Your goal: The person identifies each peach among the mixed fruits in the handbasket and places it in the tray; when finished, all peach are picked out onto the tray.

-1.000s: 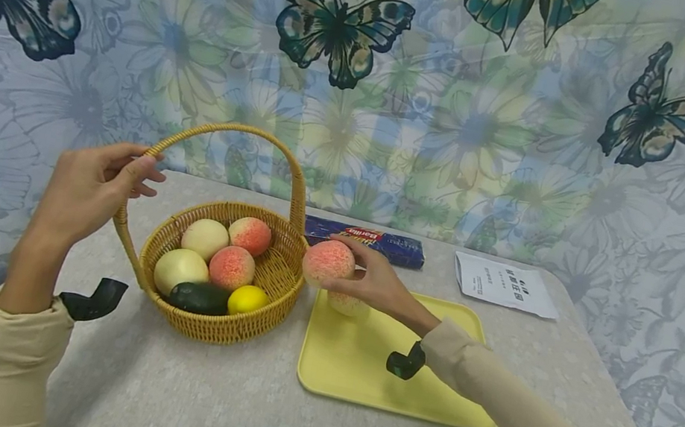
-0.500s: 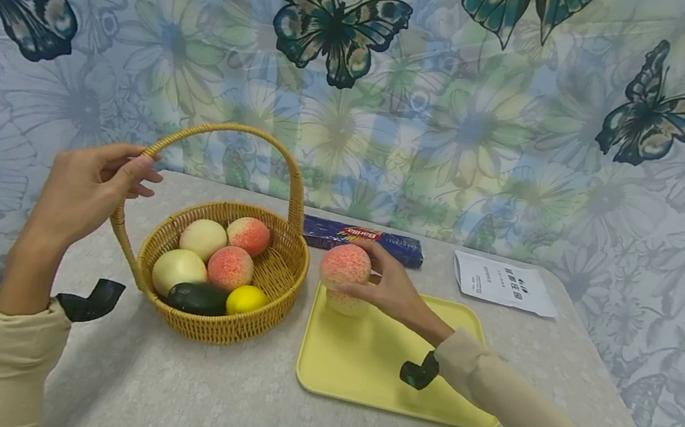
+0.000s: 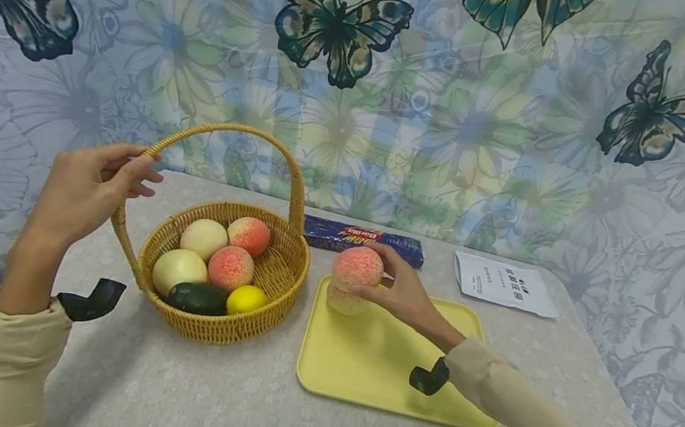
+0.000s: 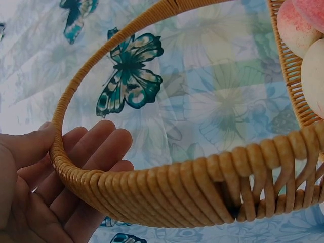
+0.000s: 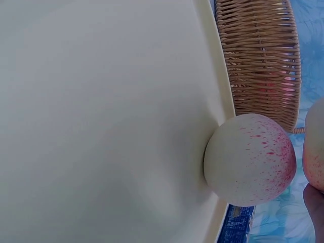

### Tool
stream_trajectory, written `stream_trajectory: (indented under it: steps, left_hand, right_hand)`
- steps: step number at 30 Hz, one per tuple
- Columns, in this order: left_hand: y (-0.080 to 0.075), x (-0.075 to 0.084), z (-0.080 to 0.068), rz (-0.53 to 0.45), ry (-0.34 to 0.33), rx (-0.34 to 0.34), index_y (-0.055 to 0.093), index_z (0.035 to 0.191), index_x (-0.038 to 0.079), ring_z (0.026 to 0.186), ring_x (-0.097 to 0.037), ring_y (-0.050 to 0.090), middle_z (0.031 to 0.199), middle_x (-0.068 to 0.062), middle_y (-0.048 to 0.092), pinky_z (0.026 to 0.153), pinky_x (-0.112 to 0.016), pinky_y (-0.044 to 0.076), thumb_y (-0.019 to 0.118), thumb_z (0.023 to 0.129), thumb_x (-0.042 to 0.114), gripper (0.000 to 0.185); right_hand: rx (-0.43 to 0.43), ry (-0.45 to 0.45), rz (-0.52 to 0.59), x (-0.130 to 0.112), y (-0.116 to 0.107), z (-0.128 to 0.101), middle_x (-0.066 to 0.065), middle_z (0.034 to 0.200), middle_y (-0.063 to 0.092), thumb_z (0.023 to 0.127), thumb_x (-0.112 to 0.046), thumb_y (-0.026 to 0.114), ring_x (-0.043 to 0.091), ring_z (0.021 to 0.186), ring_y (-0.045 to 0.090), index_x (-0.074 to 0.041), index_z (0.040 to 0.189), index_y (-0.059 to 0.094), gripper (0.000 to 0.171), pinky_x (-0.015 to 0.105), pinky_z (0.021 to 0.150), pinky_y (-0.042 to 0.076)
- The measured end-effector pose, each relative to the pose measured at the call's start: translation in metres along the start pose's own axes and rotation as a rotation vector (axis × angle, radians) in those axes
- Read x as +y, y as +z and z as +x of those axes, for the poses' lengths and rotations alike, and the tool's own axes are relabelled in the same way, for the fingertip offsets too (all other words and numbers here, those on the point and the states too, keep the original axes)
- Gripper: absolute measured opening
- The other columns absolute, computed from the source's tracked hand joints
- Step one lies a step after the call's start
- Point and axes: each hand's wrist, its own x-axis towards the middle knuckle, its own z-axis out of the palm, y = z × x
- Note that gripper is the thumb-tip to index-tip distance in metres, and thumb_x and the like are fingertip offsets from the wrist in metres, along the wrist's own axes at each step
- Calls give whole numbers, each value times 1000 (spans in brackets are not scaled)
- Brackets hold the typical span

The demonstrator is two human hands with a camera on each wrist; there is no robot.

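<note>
My left hand [image 3: 91, 190] holds the left side of the wicker basket's handle [image 4: 152, 190], thumb on one side and fingers on the other. Inside the basket [image 3: 207, 329] lie pink peaches [image 3: 231, 267], pale round fruits [image 3: 179, 272], a lemon [image 3: 248, 300] and a dark green oblong fruit [image 3: 197, 299]. My right hand [image 3: 400, 291] grips a pink peach [image 3: 358, 267] over the back left corner of the yellow tray [image 3: 396, 381]. Another peach [image 5: 250, 159], pale with red specks, sits on the tray and is partly hidden behind the held one in the head view.
A blue Barilla pasta pack [image 3: 401, 248] lies behind the tray. At the back right is a white printed pouch [image 3: 507, 285]. A patterned butterfly cloth [image 3: 477, 138] hangs behind the table [image 3: 202, 402].
My right hand has carried the held peach from beside the basket's right rim rightward, over the tray's back left corner. My left hand stays on the basket handle.
</note>
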Motion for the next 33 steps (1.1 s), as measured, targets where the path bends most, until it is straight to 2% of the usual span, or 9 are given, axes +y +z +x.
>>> stream_trajectory:
  steps: [6,11,16,27,33]
  left_hand:
    - [0,0,0,-4,0,0,61,125,1,69,19,56,100,-24,69,62,-1,47,50,100,32,41]
    - [0,-1,0,-5,-1,1,61,126,1,69,18,56,100,-24,69,62,-3,48,51,100,32,41]
    - [0,0,0,-3,-7,1,61,125,2,69,18,57,100,-23,69,62,-3,48,51,100,32,41]
    - [0,0,1,-3,-7,0,61,125,1,69,18,56,101,-24,69,62,-2,47,50,100,32,41]
    - [0,2,1,1,-9,2,62,124,2,69,18,57,100,-23,69,62,-2,47,51,100,31,39]
  right_hand:
    - [10,-11,10,14,-5,-1,14,137,47,83,-11,76,31,121,54,-2,143,37,72,35,100,49]
    - [18,-13,15,6,-8,-6,18,137,46,83,-5,74,34,120,54,2,143,36,71,37,98,50]
    - [35,10,2,7,-12,-9,18,137,46,84,-7,74,34,120,53,-2,143,37,69,39,98,50]
    - [46,40,-8,12,-19,-12,18,138,45,85,-9,74,35,120,53,-5,143,37,69,35,96,52]
    - [62,28,-29,13,-25,-16,19,138,44,84,-7,74,36,121,53,-3,143,37,69,41,95,52]
